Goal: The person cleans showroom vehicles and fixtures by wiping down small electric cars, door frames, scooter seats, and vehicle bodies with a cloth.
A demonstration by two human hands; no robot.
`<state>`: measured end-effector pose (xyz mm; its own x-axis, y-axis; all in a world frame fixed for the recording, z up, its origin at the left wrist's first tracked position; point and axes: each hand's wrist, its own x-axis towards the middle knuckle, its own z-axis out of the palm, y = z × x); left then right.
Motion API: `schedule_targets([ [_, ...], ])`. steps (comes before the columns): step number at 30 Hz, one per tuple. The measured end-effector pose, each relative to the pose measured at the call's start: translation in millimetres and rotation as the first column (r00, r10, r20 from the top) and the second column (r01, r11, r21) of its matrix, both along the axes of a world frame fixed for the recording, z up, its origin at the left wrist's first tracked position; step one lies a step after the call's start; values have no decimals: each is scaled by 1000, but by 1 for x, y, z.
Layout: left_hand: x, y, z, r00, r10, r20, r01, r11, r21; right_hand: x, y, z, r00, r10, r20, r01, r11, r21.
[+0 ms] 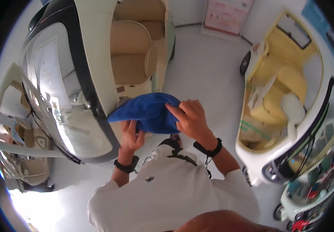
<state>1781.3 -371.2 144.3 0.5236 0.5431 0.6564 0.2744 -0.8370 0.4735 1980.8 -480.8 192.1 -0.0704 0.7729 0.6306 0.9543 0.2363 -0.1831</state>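
A blue plush cloth (147, 112) is stretched between my two hands in front of my waist. My left hand (131, 136) holds its lower left part from beneath, with the fingertips hidden behind the fabric. On the other side, my right hand (193, 119) grips the right end, with its fingers bent over the top edge. The cloth is folded, and its pointed left end reaches to the open side of a small cream vehicle (93, 38). Whether that end touches the vehicle I cannot tell.
Tan seats (132, 50) show inside the cream vehicle, behind its curved windshield (58, 89). A second small vehicle (248, 154) with a yellow interior stands at the right. Another small vehicle (310, 201) is at the lower right. A pink-and-white panel (227, 17) leans by the far wall.
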Motion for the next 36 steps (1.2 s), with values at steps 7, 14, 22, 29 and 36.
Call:
schedule_targets([
  [7, 12, 9, 18, 994, 21, -107, -33, 994, -108, 28, 57, -29, 843, 507, -177, -536, 816, -215],
  [14, 4, -2, 2, 972, 109, -209, -137, 982, -126, 59, 92, -39, 579, 669, -466, -814, 444, -374],
  [22, 28, -25, -30, 632, 775, 21, -768, 630, -115, 13, 183, -71, -7, 956, -294, -955, -94, -281],
  [29, 34, -64, -55, 70, 997, -27, -929, 55, -365, -28, 194, -83, -338, 828, -448, -781, -512, -358],
  [36, 87, -94, -90, -343, 918, 200, -420, 40, -906, -44, 197, -125, -474, 646, -599, -659, -711, -245],
])
